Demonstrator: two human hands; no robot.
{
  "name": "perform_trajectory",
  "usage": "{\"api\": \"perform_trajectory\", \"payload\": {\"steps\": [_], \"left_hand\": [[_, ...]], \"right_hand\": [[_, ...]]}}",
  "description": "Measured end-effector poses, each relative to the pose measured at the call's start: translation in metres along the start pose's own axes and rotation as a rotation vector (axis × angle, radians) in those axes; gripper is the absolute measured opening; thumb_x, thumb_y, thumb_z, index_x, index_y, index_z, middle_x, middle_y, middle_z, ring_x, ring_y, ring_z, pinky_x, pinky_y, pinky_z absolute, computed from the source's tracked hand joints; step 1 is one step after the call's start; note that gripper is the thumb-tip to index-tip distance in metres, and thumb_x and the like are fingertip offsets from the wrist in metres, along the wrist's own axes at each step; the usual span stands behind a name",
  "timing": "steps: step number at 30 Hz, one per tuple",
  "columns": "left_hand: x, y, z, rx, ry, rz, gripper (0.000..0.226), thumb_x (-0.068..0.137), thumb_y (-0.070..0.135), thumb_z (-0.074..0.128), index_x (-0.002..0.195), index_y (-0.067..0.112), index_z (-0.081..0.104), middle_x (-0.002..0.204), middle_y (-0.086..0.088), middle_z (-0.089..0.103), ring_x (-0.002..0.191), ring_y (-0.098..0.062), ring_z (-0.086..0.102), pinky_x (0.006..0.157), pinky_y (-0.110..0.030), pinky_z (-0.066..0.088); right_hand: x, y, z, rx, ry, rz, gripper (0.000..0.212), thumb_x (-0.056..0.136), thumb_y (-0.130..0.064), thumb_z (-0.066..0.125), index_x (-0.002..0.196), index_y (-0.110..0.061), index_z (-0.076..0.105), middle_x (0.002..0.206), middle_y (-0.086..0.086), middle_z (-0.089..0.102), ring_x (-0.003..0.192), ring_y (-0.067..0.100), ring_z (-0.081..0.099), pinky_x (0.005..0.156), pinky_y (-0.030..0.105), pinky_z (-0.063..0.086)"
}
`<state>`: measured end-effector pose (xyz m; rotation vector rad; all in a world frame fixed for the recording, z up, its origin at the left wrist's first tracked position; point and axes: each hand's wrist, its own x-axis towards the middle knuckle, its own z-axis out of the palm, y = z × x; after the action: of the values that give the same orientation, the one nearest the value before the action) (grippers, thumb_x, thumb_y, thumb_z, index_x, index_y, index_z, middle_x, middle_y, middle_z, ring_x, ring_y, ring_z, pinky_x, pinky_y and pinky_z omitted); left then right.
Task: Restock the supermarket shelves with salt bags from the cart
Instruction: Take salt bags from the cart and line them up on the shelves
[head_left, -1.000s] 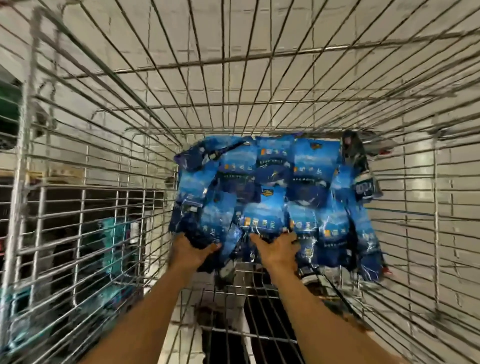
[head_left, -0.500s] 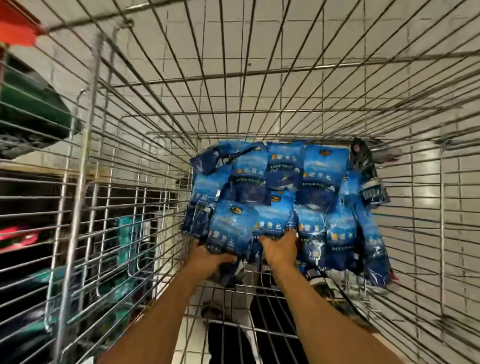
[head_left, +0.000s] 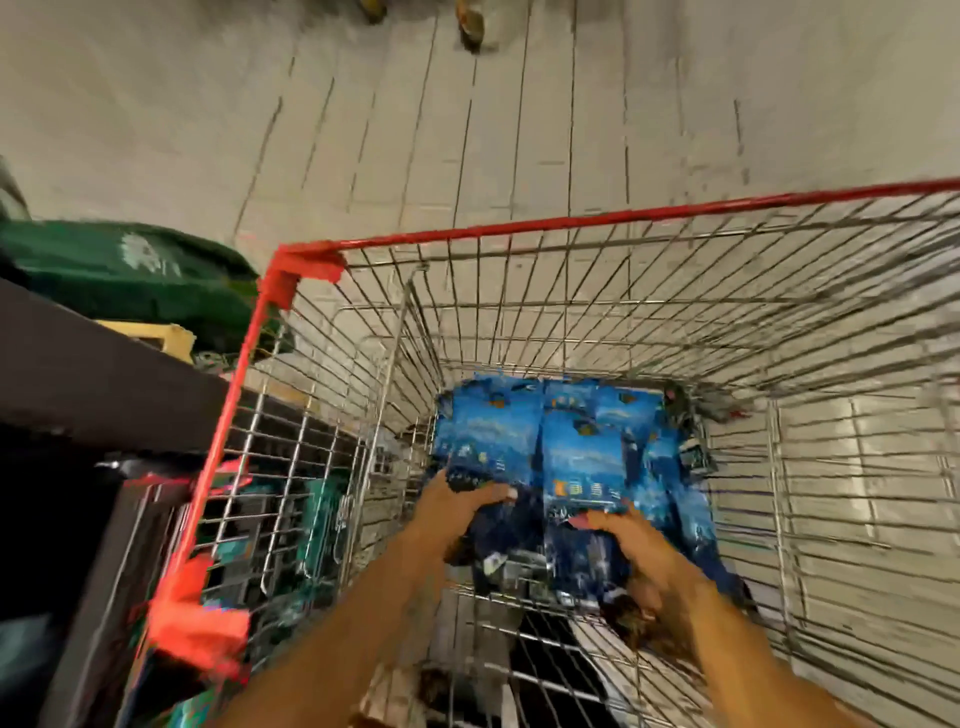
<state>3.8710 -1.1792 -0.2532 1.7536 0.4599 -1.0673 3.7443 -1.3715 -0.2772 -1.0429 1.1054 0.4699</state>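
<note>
While both my arms reach down into the cart (head_left: 519, 228), my left hand (head_left: 462, 499) curls over the near edge of a blue salt bag (head_left: 488, 436), thumb laid across the top and fingers tucked beneath, so it grips that bag ready to lift. My right hand (head_left: 631, 540) is cupped around the lower end of the next salt bag (head_left: 582, 462), thumb on its face; the fingers are hidden below the packet, so I judge rather than see that they close under it. I take one bag per hand, I think, because the packets are limp and heavy and would sag if pinched at a corner. The rest of the salt bags (head_left: 670, 478) lie heaped flat against the far end of the cart floor, overlapping each other. They are glossy plastic pillows, blue with pale print, crinkled and catching the light. Around them the cart is thin steel wire in a tight grid, with a red plastic rim. Beside it on my left stands a dark shelf (head_left: 98, 384), holding green packs (head_left: 130, 270) above.
</note>
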Motion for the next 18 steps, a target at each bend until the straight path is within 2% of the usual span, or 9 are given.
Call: {"api": "perform_trajectory", "payload": {"steps": [2, 4, 6, 8, 10, 13, 15, 17, 18], "left_hand": [[-0.044, 0.026, -0.009, -0.069, 0.039, 0.045, 0.059, 0.074, 0.025, 0.085, 0.123, 0.005, 0.059, 0.101, -0.007, 0.068, 0.083, -0.016, 0.068, 0.062, -0.021, 0.058], [-0.089, 0.046, -0.022, -0.172, 0.095, 0.113, 0.072, 0.073, 0.026, 0.085, 0.132, 0.007, 0.050, 0.114, -0.012, 0.067, 0.093, -0.024, 0.068, 0.074, -0.032, 0.060], [-0.133, 0.064, -0.042, -0.296, 0.145, 0.236, 0.062, 0.072, 0.018, 0.085, 0.125, 0.008, 0.055, 0.099, -0.012, 0.072, 0.076, -0.025, 0.071, 0.063, -0.036, 0.061], [-0.181, 0.079, -0.067, -0.381, 0.170, 0.329, 0.047, 0.072, 0.017, 0.084, 0.113, 0.018, 0.061, 0.091, -0.012, 0.075, 0.080, -0.032, 0.072, 0.073, -0.050, 0.058], [-0.226, 0.089, -0.096, -0.478, 0.189, 0.453, 0.040, 0.078, 0.016, 0.078, 0.114, 0.024, 0.062, 0.097, -0.010, 0.077, 0.088, -0.034, 0.070, 0.079, -0.051, 0.055], [-0.297, 0.102, -0.141, -0.556, 0.264, 0.644, 0.052, 0.067, 0.038, 0.079, 0.117, 0.029, 0.067, 0.114, -0.003, 0.074, 0.103, -0.030, 0.070, 0.091, -0.050, 0.054], [-0.345, 0.108, -0.169, -0.574, 0.324, 0.760, 0.060, 0.056, 0.050, 0.079, 0.113, 0.032, 0.070, 0.116, 0.000, 0.073, 0.106, -0.029, 0.069, 0.094, -0.051, 0.053], [-0.389, 0.111, -0.195, -0.553, 0.381, 0.877, 0.061, 0.058, 0.050, 0.078, 0.116, 0.031, 0.069, 0.117, -0.002, 0.073, 0.106, -0.029, 0.070, 0.093, -0.051, 0.054], [-0.410, 0.112, -0.207, -0.540, 0.415, 0.938, 0.058, 0.061, 0.048, 0.077, 0.116, 0.031, 0.069, 0.116, -0.001, 0.073, 0.105, -0.028, 0.070, 0.092, -0.049, 0.054]], "right_hand": [[-0.036, -0.025, 0.005, -0.054, 0.010, -0.105, 0.097, 0.065, -0.027, 0.089, 0.148, -0.012, 0.041, 0.141, 0.004, 0.055, 0.127, 0.030, 0.052, 0.101, 0.043, 0.046], [-0.076, -0.049, 0.015, -0.015, 0.037, -0.235, 0.110, 0.061, -0.037, 0.089, 0.153, -0.019, 0.031, 0.153, 0.003, 0.040, 0.139, 0.030, 0.041, 0.114, 0.050, 0.034], [-0.123, -0.070, 0.034, -0.009, 0.052, -0.383, 0.107, 0.059, -0.047, 0.087, 0.150, -0.025, 0.035, 0.150, -0.002, 0.043, 0.138, 0.026, 0.041, 0.111, 0.048, 0.035], [-0.170, -0.087, 0.056, -0.013, 0.045, -0.534, 0.105, 0.049, -0.060, 0.084, 0.142, -0.026, 0.048, 0.141, -0.001, 0.054, 0.132, 0.026, 0.050, 0.104, 0.047, 0.041], [-0.212, -0.101, 0.080, 0.003, 0.022, -0.658, 0.098, 0.046, -0.068, 0.082, 0.132, -0.026, 0.058, 0.133, 0.000, 0.062, 0.125, 0.024, 0.057, 0.099, 0.044, 0.044], [-0.268, -0.121, 0.127, 0.014, -0.073, -0.826, 0.078, 0.051, -0.071, 0.080, 0.119, -0.035, 0.067, 0.121, -0.009, 0.070, 0.113, 0.012, 0.065, 0.101, 0.045, 0.048], [-0.307, -0.134, 0.163, -0.002, -0.148, -0.962, 0.058, 0.052, -0.067, 0.078, 0.104, -0.042, 0.071, 0.103, -0.011, 0.076, 0.097, 0.007, 0.071, 0.087, 0.036, 0.055], [-0.348, -0.146, 0.198, -0.009, -0.248, -1.072, 0.045, 0.056, -0.062, 0.077, 0.098, -0.045, 0.072, 0.094, -0.010, 0.077, 0.088, 0.008, 0.073, 0.072, 0.025, 0.058], [-0.367, -0.151, 0.215, -0.015, -0.315, -1.107, 0.044, 0.057, -0.060, 0.078, 0.097, -0.043, 0.073, 0.092, -0.007, 0.078, 0.087, 0.011, 0.074, 0.070, 0.027, 0.059]]}}
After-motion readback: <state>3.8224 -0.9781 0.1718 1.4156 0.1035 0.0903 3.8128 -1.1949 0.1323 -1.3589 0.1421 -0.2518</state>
